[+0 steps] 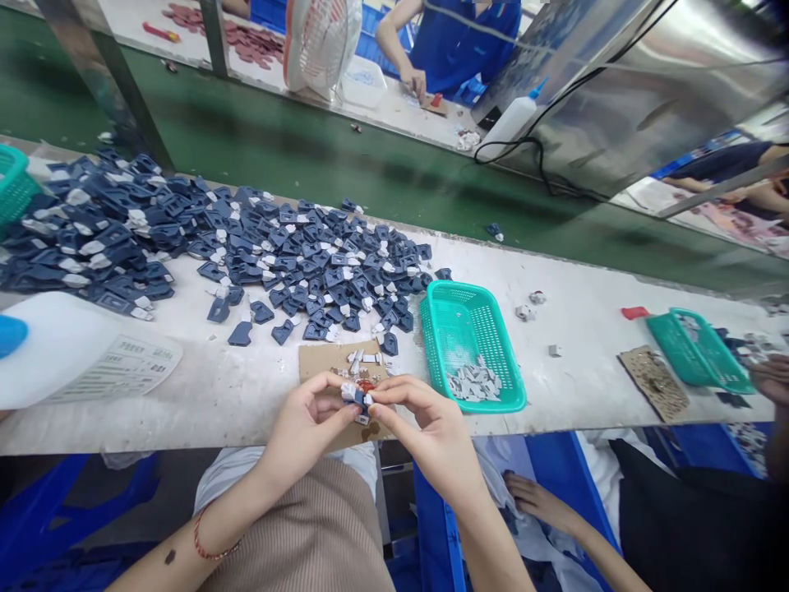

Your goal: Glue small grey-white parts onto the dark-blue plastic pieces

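Between both hands is a small dark blue plastic part [359,400] with white pieces on it. My left hand [309,415] pinches it from the left, where a white wrapped-looking bit shows. From the right, my right hand [425,419] grips it with thumb and forefinger at a small white piece. Below them lies a piece of cardboard [314,360] with several small light grey pieces [365,358] and something red, partly hidden by the fingers. A green basket [516,395] holding light grey pieces [474,381] stands just right of my right hand.
A large heap of dark blue parts [320,263] covers the bench's left and middle. A white bottle [80,349] lies at the left. Another green basket [684,362] and cardboard [654,382] sit at right, by a co-worker's hand [773,380]. Another person's hand [542,501] reaches into a blue crate.
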A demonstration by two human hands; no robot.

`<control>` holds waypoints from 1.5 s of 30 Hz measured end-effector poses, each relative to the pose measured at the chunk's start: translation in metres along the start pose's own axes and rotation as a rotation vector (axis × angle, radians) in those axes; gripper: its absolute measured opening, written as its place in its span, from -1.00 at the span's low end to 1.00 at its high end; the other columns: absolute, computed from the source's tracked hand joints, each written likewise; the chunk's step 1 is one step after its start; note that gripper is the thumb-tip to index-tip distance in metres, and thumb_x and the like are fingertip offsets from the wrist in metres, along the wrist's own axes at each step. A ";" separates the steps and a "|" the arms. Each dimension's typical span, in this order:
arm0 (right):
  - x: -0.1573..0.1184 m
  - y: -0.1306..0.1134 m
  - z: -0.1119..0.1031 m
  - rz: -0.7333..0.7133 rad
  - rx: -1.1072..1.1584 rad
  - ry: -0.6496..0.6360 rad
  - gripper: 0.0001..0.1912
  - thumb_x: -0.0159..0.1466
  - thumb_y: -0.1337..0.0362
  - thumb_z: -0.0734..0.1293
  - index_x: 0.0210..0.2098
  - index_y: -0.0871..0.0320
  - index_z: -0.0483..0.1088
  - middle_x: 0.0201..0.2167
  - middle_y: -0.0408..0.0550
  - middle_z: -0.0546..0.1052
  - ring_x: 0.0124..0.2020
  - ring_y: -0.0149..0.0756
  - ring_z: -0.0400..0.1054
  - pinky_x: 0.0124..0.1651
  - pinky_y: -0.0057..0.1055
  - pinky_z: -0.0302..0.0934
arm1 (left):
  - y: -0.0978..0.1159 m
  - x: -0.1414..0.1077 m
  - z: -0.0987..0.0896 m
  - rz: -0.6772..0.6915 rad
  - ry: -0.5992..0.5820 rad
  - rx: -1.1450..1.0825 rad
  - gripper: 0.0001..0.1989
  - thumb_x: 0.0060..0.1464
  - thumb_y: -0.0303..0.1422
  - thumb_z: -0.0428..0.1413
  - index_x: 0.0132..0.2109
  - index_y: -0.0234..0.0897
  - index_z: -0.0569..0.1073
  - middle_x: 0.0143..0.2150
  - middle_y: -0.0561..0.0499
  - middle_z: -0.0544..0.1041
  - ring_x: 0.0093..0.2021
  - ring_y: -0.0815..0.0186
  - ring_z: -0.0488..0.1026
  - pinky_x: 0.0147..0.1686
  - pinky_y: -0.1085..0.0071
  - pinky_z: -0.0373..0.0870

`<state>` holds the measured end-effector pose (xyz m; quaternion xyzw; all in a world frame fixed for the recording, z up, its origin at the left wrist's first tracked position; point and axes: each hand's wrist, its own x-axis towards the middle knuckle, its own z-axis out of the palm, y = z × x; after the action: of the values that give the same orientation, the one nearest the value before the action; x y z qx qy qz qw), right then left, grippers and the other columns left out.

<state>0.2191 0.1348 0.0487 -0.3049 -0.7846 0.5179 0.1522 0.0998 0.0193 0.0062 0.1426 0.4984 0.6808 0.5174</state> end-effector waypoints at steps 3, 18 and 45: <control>0.000 0.001 0.001 0.004 -0.005 -0.005 -0.97 0.17 0.32 0.43 -0.37 0.08 0.55 -0.30 -0.07 0.56 -0.19 -0.26 0.45 -0.08 -0.33 0.30 | -0.001 -0.001 0.000 -0.001 0.002 -0.003 -0.87 0.01 -0.42 0.23 -0.27 -0.29 0.43 -0.25 0.02 0.59 -0.25 0.33 0.57 -0.16 0.45 0.45; -0.001 -0.003 -0.001 0.218 0.227 -0.095 -0.69 0.29 0.05 0.29 -0.12 0.10 0.50 -0.26 -0.03 0.57 -0.29 -0.30 0.45 -0.20 -0.37 0.37 | 0.004 -0.002 0.003 0.042 0.034 0.030 -0.88 -0.02 -0.41 0.27 -0.29 -0.28 0.49 -0.27 0.00 0.62 -0.25 0.31 0.57 -0.17 0.45 0.47; 0.024 0.029 -0.067 0.118 -0.042 0.225 -0.55 0.31 -0.03 0.20 0.01 0.10 0.45 -0.37 -0.04 0.53 -0.44 -0.29 0.35 -0.41 -0.38 0.28 | 0.142 0.144 -0.029 0.532 0.313 0.881 -0.74 -0.01 -0.31 0.21 -0.14 -0.24 0.62 -0.24 -0.03 0.63 -0.38 0.28 0.48 -0.34 0.41 0.38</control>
<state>0.2469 0.2069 0.0487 -0.4099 -0.7540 0.4718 0.2023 -0.0612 0.1303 0.0638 0.3645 0.7546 0.5280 0.1379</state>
